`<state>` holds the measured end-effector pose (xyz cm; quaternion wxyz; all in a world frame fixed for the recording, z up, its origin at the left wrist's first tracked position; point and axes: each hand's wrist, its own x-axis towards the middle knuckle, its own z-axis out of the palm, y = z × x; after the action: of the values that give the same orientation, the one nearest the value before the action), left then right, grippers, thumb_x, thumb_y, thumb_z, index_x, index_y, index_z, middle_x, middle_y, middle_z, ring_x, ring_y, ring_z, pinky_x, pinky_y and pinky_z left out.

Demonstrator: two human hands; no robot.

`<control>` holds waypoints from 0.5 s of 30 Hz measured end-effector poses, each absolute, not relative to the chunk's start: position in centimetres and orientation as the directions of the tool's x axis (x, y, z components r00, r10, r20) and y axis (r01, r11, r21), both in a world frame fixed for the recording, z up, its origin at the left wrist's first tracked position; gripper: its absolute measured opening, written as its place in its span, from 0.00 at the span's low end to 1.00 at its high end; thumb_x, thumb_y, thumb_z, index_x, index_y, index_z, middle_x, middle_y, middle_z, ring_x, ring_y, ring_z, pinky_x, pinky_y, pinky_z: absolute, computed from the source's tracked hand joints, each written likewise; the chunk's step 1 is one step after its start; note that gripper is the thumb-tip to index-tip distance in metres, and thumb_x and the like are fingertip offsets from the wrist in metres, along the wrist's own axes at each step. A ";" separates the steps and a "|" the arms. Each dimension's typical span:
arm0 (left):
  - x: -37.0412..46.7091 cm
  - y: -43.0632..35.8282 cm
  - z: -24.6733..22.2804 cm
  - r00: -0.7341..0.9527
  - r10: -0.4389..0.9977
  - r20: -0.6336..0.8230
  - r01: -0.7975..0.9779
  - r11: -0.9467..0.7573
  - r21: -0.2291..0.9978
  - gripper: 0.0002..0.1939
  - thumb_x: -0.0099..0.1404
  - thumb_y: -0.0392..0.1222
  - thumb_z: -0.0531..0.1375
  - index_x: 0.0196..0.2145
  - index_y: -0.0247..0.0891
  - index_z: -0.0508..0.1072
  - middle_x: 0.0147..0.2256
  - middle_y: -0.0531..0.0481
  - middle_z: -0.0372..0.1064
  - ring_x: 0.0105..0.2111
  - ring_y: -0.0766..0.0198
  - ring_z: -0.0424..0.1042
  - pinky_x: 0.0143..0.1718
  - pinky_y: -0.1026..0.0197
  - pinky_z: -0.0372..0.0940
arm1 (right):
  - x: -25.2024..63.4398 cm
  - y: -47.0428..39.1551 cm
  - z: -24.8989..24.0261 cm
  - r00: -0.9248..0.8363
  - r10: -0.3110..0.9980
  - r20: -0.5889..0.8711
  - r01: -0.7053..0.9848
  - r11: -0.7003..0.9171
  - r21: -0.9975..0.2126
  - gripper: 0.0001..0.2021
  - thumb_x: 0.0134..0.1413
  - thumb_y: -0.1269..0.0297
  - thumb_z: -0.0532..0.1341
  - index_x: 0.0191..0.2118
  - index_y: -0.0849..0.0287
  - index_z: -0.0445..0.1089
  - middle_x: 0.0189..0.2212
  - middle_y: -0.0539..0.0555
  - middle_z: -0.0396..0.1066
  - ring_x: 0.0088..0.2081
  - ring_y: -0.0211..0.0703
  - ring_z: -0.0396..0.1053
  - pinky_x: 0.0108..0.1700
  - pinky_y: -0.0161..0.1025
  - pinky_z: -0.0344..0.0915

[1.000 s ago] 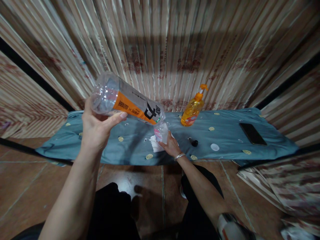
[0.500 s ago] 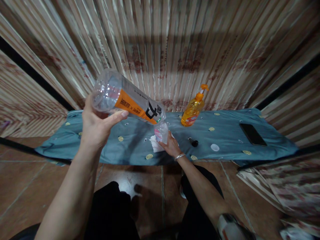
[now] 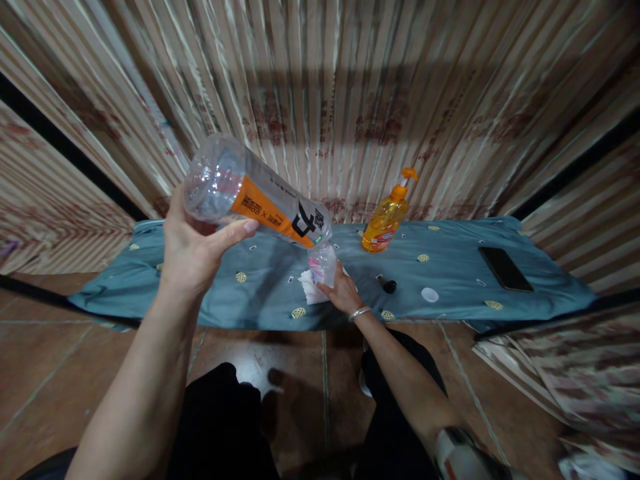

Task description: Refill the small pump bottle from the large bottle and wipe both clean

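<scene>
My left hand point(image 3: 195, 247) is closed round the base end of a large clear plastic bottle point(image 3: 260, 193) with an orange and grey label. The bottle is tilted, its neck pointing down to the right and meeting the top of a small clear bottle point(image 3: 323, 263). That small bottle has pink print and stands upright on a folded white cloth point(image 3: 311, 291). My right hand point(image 3: 343, 290) grips it low on its right side, partly covering it. Whether liquid runs between the two necks I cannot make out.
On the blue-green cloth-covered table point(image 3: 440, 267) an orange pump bottle point(image 3: 385, 220) stands behind my right hand. A small black cap-like piece point(image 3: 387, 285), a white round disc point(image 3: 430, 295) and a dark phone point(image 3: 505, 269) lie to the right. A striped curtain point(image 3: 310, 100) hangs behind.
The base of the large bottle has risen very slightly, tilting it a little more steeply. My right hand and the small bottle have stayed put.
</scene>
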<state>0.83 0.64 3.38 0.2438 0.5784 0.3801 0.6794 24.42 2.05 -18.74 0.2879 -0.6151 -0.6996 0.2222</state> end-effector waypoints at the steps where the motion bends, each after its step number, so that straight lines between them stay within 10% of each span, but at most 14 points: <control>1: 0.8 0.6 3.4 -0.205 0.771 0.603 0.113 -0.594 0.797 0.40 0.33 0.48 0.81 0.45 0.36 0.74 0.40 0.48 0.78 0.29 0.67 0.77 0.29 0.64 0.75 | 24.4 2.1 -18.8 -0.077 0.988 0.134 0.731 0.148 -0.666 0.36 0.60 0.58 0.65 0.67 0.66 0.53 0.55 0.69 0.75 0.54 0.60 0.76 0.55 0.49 0.71; 15: 0.1 1.6 3.1 -0.143 0.742 0.655 0.144 -0.639 0.756 0.42 0.35 0.51 0.81 0.48 0.35 0.74 0.43 0.46 0.77 0.27 0.69 0.75 0.26 0.63 0.74 | 24.3 1.8 -17.9 -0.078 0.993 0.093 0.733 0.121 -0.670 0.33 0.60 0.59 0.66 0.65 0.68 0.55 0.53 0.68 0.76 0.54 0.59 0.77 0.53 0.46 0.71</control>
<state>0.13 1.60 3.09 0.2252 0.6147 0.3602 0.6646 24.26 1.78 -17.93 0.2763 -0.6200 -0.6956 0.2352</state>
